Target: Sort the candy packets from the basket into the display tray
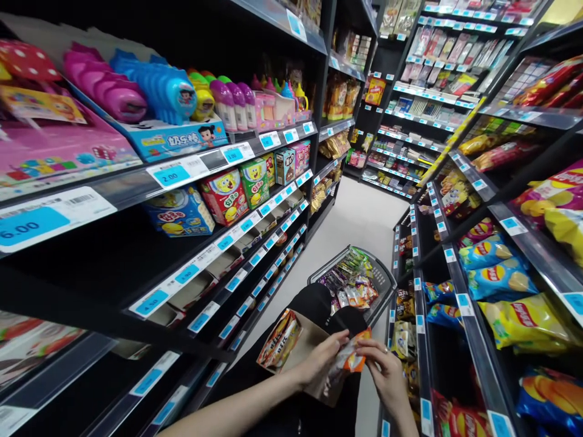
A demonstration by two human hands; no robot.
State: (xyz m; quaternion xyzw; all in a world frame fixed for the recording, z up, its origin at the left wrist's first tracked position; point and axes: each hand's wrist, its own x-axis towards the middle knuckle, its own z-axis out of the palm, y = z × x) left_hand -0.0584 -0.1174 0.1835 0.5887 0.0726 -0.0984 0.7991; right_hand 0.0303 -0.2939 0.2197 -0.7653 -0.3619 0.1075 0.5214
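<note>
In the head view, my left hand point(324, 359) is closed on the left side of an orange and clear snack packet point(357, 358). Fingers of my right hand point(381, 362) pinch the packet's upper right part, and a ring shows on one finger. Beneath the packet, an open cardboard box point(306, 341) rests on my black-clothed lap. Several orange-and-brown wrapped snack packets point(280, 341) stand at the box's left end. My left forearm and hand cover part of the box.
A grey shopping basket point(387, 282) filled with wrapped snacks stands on the pale floor point(359, 212) just past my knees. Shelves with candy toys and snack boxes point(223, 194) line the left. Chip bags point(501, 279) fill shelves close on the right. Another rack point(419, 97) closes the far end.
</note>
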